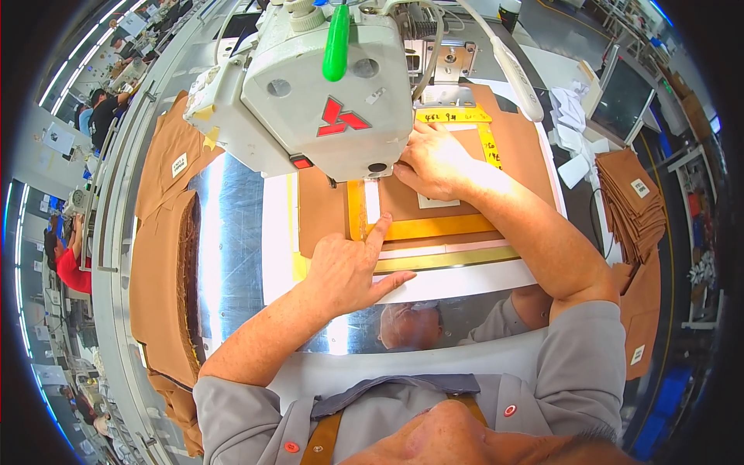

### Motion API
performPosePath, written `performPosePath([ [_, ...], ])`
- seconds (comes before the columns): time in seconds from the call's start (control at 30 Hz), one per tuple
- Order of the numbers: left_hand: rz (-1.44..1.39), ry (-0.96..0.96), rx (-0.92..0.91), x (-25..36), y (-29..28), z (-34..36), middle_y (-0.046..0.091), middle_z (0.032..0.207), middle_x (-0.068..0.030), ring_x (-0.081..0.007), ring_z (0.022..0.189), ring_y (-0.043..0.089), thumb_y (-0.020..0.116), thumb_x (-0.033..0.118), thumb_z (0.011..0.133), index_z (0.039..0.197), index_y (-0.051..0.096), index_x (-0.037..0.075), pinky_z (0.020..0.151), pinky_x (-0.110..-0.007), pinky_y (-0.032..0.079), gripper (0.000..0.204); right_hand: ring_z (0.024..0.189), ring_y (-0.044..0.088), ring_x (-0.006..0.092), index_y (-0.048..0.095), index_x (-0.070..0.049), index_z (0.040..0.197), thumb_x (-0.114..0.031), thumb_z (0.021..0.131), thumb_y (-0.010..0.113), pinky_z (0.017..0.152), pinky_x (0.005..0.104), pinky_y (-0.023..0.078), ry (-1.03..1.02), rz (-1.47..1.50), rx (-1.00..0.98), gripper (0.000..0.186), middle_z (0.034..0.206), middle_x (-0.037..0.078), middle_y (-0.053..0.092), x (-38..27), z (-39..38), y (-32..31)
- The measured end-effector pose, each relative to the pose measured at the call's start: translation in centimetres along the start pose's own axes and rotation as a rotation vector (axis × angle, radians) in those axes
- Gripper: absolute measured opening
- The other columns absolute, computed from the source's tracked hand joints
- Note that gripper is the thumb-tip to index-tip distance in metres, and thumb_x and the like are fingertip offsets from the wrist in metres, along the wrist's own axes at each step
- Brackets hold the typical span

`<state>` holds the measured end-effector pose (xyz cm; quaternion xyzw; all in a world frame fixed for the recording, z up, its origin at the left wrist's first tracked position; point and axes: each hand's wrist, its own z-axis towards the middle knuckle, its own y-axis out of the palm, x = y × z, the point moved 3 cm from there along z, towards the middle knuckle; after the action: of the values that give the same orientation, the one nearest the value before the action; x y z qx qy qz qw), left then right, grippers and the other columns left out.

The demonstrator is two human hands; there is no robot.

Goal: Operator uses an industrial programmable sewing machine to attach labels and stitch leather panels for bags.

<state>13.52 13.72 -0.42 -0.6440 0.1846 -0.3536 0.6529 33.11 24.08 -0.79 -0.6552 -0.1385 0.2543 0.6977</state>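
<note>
My left hand lies with thumb and index finger stretched apart. Its index fingertip rests at the near left corner of a yellow frame-shaped template, beside a white strip. Under the template is a piece of brown fabric. My right hand reaches over the template's far part, thumb and fingers apart, with fingertips close to the sewing machine head. That head hides some of the fabric and the area beneath its needle. A white label shows on the fabric near my right wrist.
Stacked brown fabric pieces lie to the left, and another labelled stack to the right. A green handle hangs in front of the machine head. Shiny metal plate surrounds the white sheet. Other people work far left.
</note>
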Motion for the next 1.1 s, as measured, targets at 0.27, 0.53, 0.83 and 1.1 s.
performPosePath([
  [0.27,-0.037,0.024,0.014,1.1,0.2,-1.4,0.065,0.066,-0.0102,-0.0301,0.052,0.058,0.075,0.059,0.083,0.143,0.051,-0.003,0.053,-0.040,0.048,0.090,0.127,0.051,0.0258,0.065,-0.014,0.137,-0.017,0.094,0.053,0.110,0.0481,0.038,-0.038,0.039,0.018,0.045,0.136,0.004,0.059,-0.9,-1.3,0.2],
  [0.53,-0.022,0.060,-0.010,1.9,0.1,-3.1,0.063,0.062,-0.0101,-0.0292,0.051,0.056,0.076,0.060,0.082,0.143,0.047,-0.008,0.051,-0.040,0.047,0.096,0.122,0.057,0.0283,0.066,-0.006,0.131,-0.008,0.082,0.057,0.112,0.0423,0.041,-0.112,0.124,0.096,0.050,0.127,0.009,0.067,-1.6,-2.7,0.0],
  [0.83,-0.048,0.110,-0.005,2.9,0.0,-4.5,0.060,0.059,-0.0085,-0.0275,0.048,0.055,0.076,0.059,0.082,0.142,0.047,-0.012,0.051,-0.038,0.047,0.097,0.119,0.059,0.0275,0.070,-0.004,0.122,-0.005,0.079,0.060,0.106,0.0421,0.043,-0.164,0.172,0.155,0.044,0.125,0.009,0.069,-2.5,-4.4,0.3],
  [1.1,-0.075,0.119,-0.162,3.4,-1.2,-4.4,0.066,0.073,-0.0100,-0.0251,0.061,0.063,0.071,0.056,0.088,0.133,0.055,-0.013,0.064,-0.036,0.049,0.084,0.119,0.059,0.0261,0.071,-0.005,0.122,-0.006,0.080,0.062,0.105,0.0421,0.043,-0.186,0.116,0.192,0.043,0.126,0.007,0.069,-3.9,-6.0,0.3],
])
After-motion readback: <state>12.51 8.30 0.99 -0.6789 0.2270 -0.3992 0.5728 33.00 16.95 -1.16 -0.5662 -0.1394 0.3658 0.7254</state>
